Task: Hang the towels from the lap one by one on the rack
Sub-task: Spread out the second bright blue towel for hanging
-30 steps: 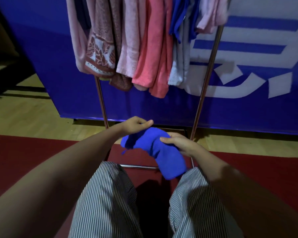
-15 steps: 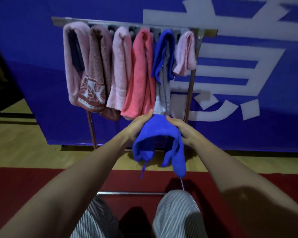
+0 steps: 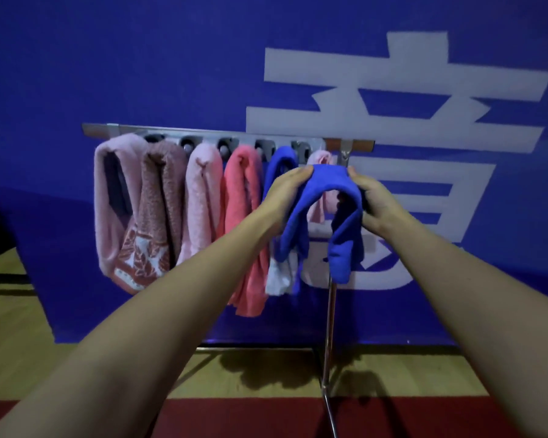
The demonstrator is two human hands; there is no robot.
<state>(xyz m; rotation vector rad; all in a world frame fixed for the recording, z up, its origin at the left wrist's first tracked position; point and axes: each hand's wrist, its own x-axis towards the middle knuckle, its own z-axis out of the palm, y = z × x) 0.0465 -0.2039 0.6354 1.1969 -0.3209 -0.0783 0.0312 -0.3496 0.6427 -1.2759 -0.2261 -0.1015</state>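
A small blue towel [image 3: 326, 197] is draped in an arch between my two hands, its ends hanging down. My left hand [image 3: 283, 197] grips its left side and my right hand [image 3: 374, 202] grips its right side. I hold it at the right end of the metal rack [image 3: 209, 134], just in front of a small pale pink towel [image 3: 320, 159]. Several towels hang on the rack: pink [image 3: 108, 197], patterned brown [image 3: 159, 210], light pink [image 3: 200, 197], coral [image 3: 244, 222] and blue with white [image 3: 279, 165].
A blue wall [image 3: 171, 58] with large white lettering stands right behind the rack. The rack's right leg [image 3: 329, 327] runs down to a wooden floor [image 3: 10, 349] and a red mat [image 3: 250, 418]. My lap is out of view.
Both hands have lifted the blue towel from my lap up to the rack's right end. The view has tilted up, so my legs have dropped out of sight.
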